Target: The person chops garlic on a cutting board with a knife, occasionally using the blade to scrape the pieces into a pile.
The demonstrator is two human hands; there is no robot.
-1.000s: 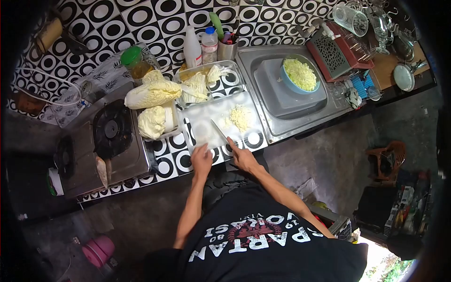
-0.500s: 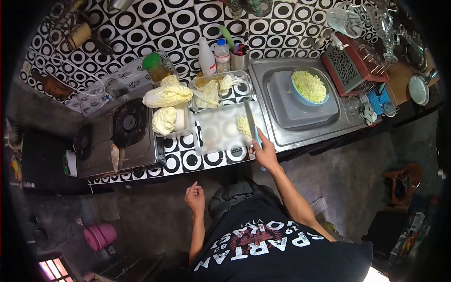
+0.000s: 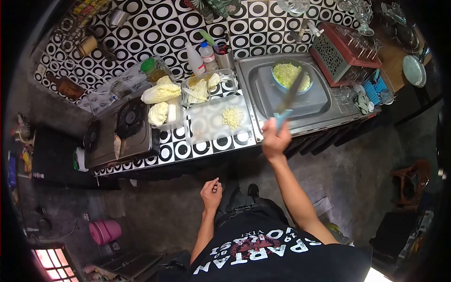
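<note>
My right hand (image 3: 276, 140) grips a knife (image 3: 292, 92) by its light blue handle, over the sink's front edge. The blade points up and away, crossing in front of a blue bowl (image 3: 280, 86) heaped with chopped cabbage (image 3: 287, 74). To the left, a small pile of finely chopped cabbage (image 3: 232, 117) lies on a translucent cutting board (image 3: 206, 123), apart from both hands. My left hand (image 3: 212, 193) hangs below the counter near my waist, its fingers curled in with nothing visible in them.
Whole napa cabbage (image 3: 161, 92) and a pale cabbage chunk (image 3: 158, 113) rest left of the board. Behind it, a clear container (image 3: 229, 92) holds leaves. A gas stove (image 3: 123, 143) stands left; a sink (image 3: 263, 123) and red-topped rack (image 3: 346, 51) are right.
My right hand has lifted the knife off the board and swung it right, toward the bowl. My left hand has shifted slightly right. The view has turned a little.
</note>
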